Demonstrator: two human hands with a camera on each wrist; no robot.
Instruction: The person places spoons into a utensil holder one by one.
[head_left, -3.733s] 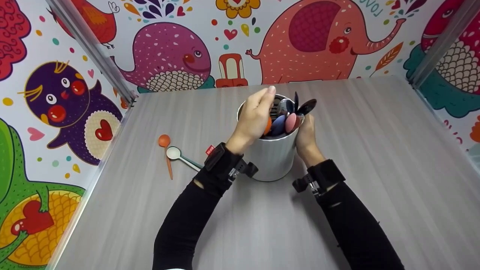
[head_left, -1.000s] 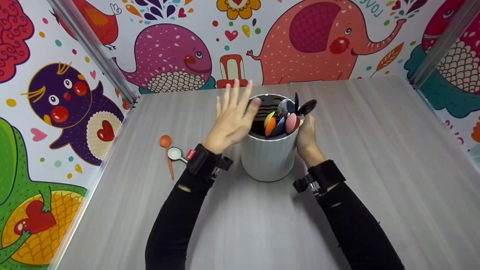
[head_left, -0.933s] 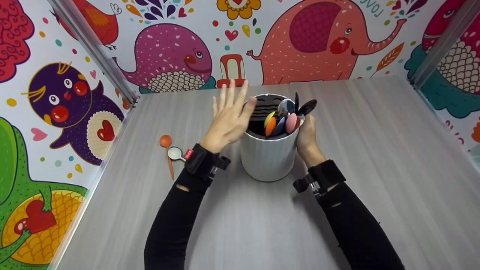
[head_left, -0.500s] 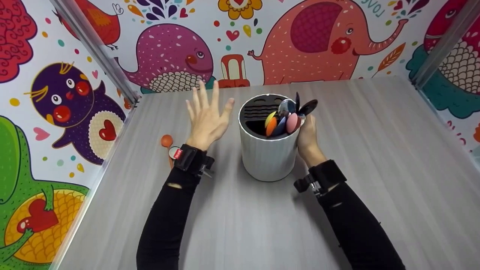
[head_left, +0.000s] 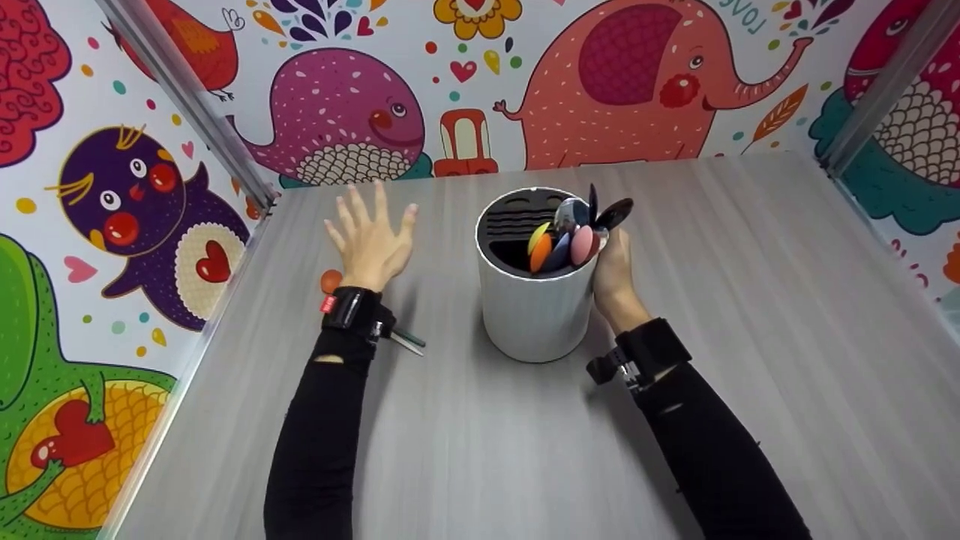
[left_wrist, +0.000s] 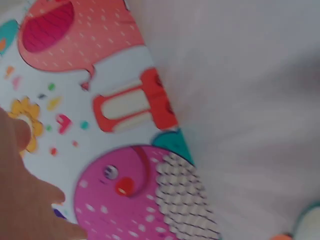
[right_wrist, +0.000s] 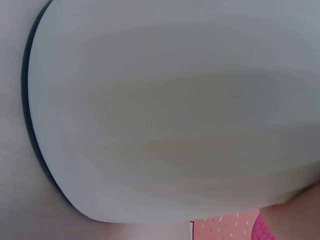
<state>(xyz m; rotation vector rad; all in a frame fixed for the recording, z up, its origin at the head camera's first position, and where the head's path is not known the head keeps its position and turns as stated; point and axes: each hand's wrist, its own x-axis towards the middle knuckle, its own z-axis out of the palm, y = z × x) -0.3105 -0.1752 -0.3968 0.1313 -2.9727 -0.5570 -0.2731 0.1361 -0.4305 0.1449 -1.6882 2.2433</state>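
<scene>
The left hand (head_left: 369,244) hovers flat above the desk (head_left: 525,450), fingers straight and spread, holding nothing; it hangs over the spot where an orange spoon (head_left: 330,280) and a white spoon with a teal handle (head_left: 409,342) lie, and its wrist covers most of both, so only the orange bowl and the tip of the teal handle show in the head view. The left wrist view catches a sliver of the white bowl (left_wrist: 311,223) at its lower right edge, blurred. To take one of these cleanly, I judge the hand should come down onto a handle and not a bowl, pinch it between thumb and forefinger near the middle, and lift it clear of the other spoon, since the two lie just beside each other and a sweeping grab could drag both. The right hand (head_left: 613,274) is curled against the right side of the white cylindrical utensil holder (head_left: 534,307), gripping its wall near the rim; the right wrist view is filled by that wall. That grip is worth holding firm, as the holder is tall and could tip when something is pushed in. The holder stands upright in the middle of the desk, with colourful spoons (head_left: 559,244) crowded into its near-right compartment while the slotted part on the far left looks free; a spoon would best go in handle first, straight down.
</scene>
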